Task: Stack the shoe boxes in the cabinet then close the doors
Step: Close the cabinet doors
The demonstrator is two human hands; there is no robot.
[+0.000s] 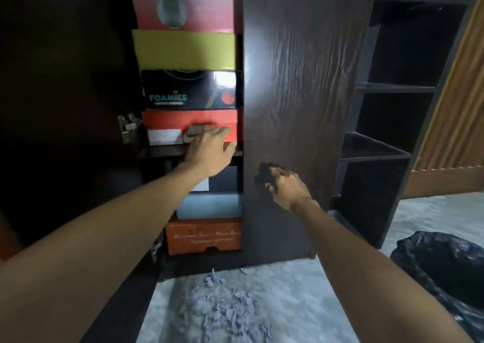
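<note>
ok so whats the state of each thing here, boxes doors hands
right cabinet door: shut or nearly shut
left cabinet door: swung open
red nike box: on the shelf, bottom of the upper stack
foamies box: stacked on the nike box
yellow box: stacked on the foamies box
orange box: bottom of the lower stack
left hand: open, fingers on the nike box
right hand: open, against the right door

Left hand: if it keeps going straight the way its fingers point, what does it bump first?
Most likely the red shoe box. The left hand reaches into the cabinet with its fingertips right at that box's front; whether they already touch is unclear.
</note>
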